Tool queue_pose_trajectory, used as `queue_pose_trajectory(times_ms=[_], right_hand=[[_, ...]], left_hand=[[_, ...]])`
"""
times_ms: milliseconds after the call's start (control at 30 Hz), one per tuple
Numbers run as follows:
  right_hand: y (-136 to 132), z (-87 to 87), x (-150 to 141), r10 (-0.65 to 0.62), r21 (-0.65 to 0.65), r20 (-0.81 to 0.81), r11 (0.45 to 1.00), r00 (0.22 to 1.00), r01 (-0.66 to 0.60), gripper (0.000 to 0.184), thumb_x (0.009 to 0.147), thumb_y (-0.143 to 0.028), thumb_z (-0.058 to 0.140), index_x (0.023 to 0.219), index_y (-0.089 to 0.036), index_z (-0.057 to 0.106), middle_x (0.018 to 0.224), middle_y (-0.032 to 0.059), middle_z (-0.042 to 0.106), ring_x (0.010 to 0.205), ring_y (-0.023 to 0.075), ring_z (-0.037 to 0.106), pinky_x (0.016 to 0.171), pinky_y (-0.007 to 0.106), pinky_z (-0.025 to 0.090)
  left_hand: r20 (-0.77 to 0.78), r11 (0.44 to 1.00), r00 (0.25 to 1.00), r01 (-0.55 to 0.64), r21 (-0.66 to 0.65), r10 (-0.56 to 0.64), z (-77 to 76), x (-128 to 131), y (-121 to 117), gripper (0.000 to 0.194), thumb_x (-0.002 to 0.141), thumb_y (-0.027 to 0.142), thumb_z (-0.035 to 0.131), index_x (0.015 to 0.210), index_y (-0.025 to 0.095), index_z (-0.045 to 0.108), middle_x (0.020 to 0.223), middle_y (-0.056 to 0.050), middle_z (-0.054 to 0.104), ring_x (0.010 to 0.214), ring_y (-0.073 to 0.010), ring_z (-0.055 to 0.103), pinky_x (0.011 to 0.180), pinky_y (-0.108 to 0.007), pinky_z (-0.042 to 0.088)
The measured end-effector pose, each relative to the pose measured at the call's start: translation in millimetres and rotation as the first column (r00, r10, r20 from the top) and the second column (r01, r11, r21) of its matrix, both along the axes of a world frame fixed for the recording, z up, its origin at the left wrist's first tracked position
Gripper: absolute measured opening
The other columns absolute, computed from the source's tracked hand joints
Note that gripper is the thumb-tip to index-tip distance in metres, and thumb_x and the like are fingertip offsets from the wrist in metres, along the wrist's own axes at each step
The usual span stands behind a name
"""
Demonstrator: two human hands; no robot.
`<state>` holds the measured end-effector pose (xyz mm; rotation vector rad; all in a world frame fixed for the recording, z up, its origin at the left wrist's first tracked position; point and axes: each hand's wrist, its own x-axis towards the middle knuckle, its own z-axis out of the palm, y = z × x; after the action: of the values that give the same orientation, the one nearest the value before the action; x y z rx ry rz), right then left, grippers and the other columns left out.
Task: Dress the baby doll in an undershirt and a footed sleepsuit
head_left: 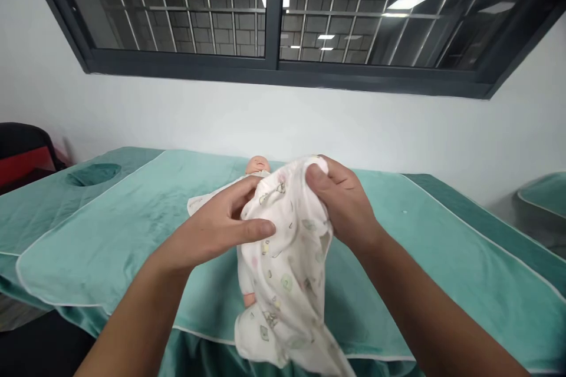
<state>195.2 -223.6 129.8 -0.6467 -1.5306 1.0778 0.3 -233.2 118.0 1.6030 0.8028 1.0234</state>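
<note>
While a white wall with a dark-framed window fills the background, a bed with green covers stretches across the view below. On it lies a doll in white clothing, head toward the wall, its body largely hidden behind a white printed garment. That garment is held up in front of the doll, its lower part drooping past the bed's near edge. The right hand has a narrow grip, pinching the upper edge between thumb and fingers. The left hand has a looser grip on the garment's side, thumb across the front, fingertips hidden behind the cloth.
</note>
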Motion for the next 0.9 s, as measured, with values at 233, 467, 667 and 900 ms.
queue_pose_trajectory(times_ms=[233,467,667,900], right_hand=[[7,11.0,11,0.146,0.026,0.230,0.987,0.962,-0.156,0.042,0.091,-0.055,0.056,0.073,-0.018,0.057,0.074,-0.0007,0.052,0.063,0.0101,0.047,0.055,0.022,0.039],[18,6.3,35,0.392,-0.169,0.358,0.920,0.847,-0.354,0.032,0.086,-0.047,0.066,0.089,-0.015,0.068,0.084,0.0034,0.065,0.077,0.0157,0.060,0.067,0.026,0.047],[28,6.1,15,0.097,0.018,0.278,0.994,0.956,-0.106,0.033,0.088,-0.050,0.063,0.085,-0.017,0.066,0.082,0.0005,0.062,0.073,0.0119,0.057,0.064,0.022,0.044],[25,10.8,38,0.471,-0.240,0.483,0.882,0.738,-0.406,0.042,0.080,-0.056,0.069,0.077,-0.014,0.067,0.071,0.0007,0.061,0.066,0.0129,0.055,0.058,0.023,0.043]], left_hand=[[0.152,0.904,0.903,-0.417,0.091,0.402,23.8,18,3,0.032,0.075,0.045,0.074,0.075,0.021,0.053,0.066,0.003,0.055,0.056,-0.0115,0.052,0.050,-0.021,0.040],[0.218,0.923,0.901,-0.385,0.002,0.375,13.2,17,14,0.029,0.082,0.047,0.066,0.079,0.021,0.052,0.064,0.005,0.053,0.053,-0.0100,0.048,0.052,-0.021,0.039],[-0.222,0.992,0.970,-0.075,0.096,0.095,13.4,29,12,0.025,0.074,0.040,0.075,0.084,0.017,0.069,0.083,-0.003,0.069,0.074,-0.0183,0.062,0.062,-0.025,0.044],[0.477,0.936,0.806,-0.316,-0.155,0.351,14.9,19,18,0.010,0.075,0.024,0.068,0.075,0.016,0.062,0.067,0.001,0.062,0.061,-0.0128,0.058,0.058,-0.022,0.046]])
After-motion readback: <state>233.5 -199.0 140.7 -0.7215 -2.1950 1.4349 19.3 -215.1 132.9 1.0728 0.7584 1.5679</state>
